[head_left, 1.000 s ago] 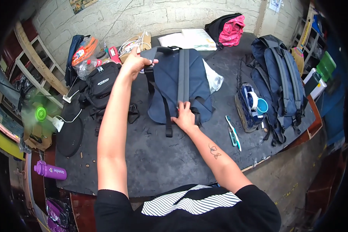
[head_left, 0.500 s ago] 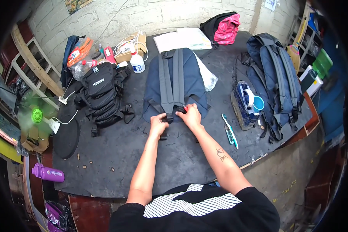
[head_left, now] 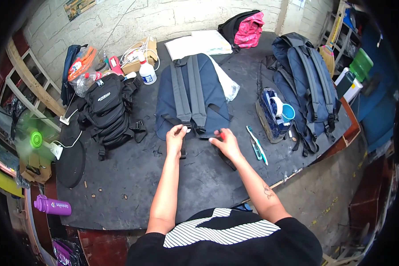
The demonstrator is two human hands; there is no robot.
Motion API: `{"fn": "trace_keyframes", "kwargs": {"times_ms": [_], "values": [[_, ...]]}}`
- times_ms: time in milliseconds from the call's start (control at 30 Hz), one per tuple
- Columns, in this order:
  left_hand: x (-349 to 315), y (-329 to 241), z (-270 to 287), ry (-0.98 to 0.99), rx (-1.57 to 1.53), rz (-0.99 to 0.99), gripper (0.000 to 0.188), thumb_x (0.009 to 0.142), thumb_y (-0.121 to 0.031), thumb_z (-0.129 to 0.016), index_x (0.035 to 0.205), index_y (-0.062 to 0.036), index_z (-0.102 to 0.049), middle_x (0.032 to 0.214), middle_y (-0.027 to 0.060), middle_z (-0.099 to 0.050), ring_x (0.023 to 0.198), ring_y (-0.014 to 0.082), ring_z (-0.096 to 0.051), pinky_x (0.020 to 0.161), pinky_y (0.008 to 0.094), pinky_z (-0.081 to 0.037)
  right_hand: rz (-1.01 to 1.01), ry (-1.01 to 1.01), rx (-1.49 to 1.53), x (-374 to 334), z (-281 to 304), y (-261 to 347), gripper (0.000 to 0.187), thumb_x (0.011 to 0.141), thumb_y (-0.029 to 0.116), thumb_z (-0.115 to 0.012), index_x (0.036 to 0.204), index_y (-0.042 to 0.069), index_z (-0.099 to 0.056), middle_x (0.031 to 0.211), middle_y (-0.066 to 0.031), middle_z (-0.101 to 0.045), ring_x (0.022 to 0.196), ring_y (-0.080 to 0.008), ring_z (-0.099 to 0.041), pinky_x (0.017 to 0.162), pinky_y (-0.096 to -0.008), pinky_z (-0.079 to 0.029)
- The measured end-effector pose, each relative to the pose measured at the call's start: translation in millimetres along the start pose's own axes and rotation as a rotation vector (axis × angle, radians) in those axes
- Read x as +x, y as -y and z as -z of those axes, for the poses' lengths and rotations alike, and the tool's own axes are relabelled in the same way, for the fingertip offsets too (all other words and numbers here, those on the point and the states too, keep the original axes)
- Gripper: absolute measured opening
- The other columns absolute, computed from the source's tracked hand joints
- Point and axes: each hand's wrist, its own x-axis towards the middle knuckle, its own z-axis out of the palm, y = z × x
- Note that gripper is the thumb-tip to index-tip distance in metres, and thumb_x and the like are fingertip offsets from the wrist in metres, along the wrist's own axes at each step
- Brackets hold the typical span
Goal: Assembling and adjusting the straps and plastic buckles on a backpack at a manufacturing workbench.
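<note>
A navy blue backpack (head_left: 164,94) lies in the middle of the table, its two grey padded shoulder straps (head_left: 193,88) facing up. At the lower end of the left strap, my left hand (head_left: 175,141) pinches the strap by its black buckle (head_left: 186,126). My right hand (head_left: 228,146) is just off the backpack's lower right edge, apart from the right strap's buckle (head_left: 200,130). Its thumb and forefinger are apart, while a small red thing (head_left: 223,135) shows among its fingers, its kind unclear. A dark webbing end (head_left: 226,159) hangs below that hand.
A black bag (head_left: 108,106) lies left, with a spray bottle (head_left: 147,73) behind it. To the right are toothbrush-like white-and-teal tools (head_left: 257,146), a blue pouch (head_left: 268,115) with a teal cup and another navy backpack (head_left: 303,84). A purple bottle (head_left: 53,205) stands beyond the left edge.
My right hand has moved right and down, away from the right strap's buckle. My left hand stays at the left strap's end. The straps now lie further apart at their lower ends.
</note>
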Motion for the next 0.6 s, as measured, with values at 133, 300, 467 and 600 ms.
{"fn": "trace_keyframes", "kwargs": {"times_ms": [133,300,467,600], "values": [[0.2,-22.0,6.4,0.239,-0.279,0.104,0.032,0.076,0.000,-0.064,0.108,-0.0010,-0.059,0.095,0.0011,-0.059,0.075,0.0099,-0.057,0.069,0.0244,-0.046,0.017,0.197,-0.446,9.2,-21.2,23.2,0.043,0.068,0.024,-0.072,0.102,0.002,-0.059,0.098,-0.0144,-0.055,0.088,-0.0336,-0.060,0.076,-0.0410,-0.049],[1.7,-25.9,22.8,0.040,0.124,0.035,0.024,0.078,-0.001,-0.063,0.101,0.0000,-0.062,0.085,0.0012,-0.059,0.076,0.0086,-0.056,0.070,0.0236,-0.045,0.205,-0.022,-0.546,-24.0,15.2,84.2,0.021,0.067,0.014,-0.066,0.081,0.004,-0.054,0.083,-0.0112,-0.059,0.073,-0.0332,-0.062,0.064,-0.0428,-0.049],[2.3,-12.9,20.1,-0.019,0.111,-0.100,0.017,0.079,-0.005,-0.065,0.094,0.0029,-0.063,0.083,0.0019,-0.059,0.077,0.0090,-0.055,0.072,0.0230,-0.044,0.231,0.590,-0.719,-81.2,49.1,89.9,0.021,0.072,0.024,-0.066,0.078,0.005,-0.058,0.073,-0.0137,-0.062,0.070,-0.0308,-0.064,0.063,-0.0418,-0.051],[13.6,10.1,27.5,-0.112,0.253,-0.241,0.015,0.080,-0.005,-0.065,0.092,0.0034,-0.063,0.084,0.0022,-0.060,0.079,0.0095,-0.056,0.074,0.0238,-0.044,0.039,0.589,-0.443,-60.1,41.0,70.8,0.036,0.071,0.037,-0.069,0.089,0.005,-0.066,0.075,-0.0155,-0.063,0.075,-0.0342,-0.064,0.071,-0.0428,-0.051]]}}
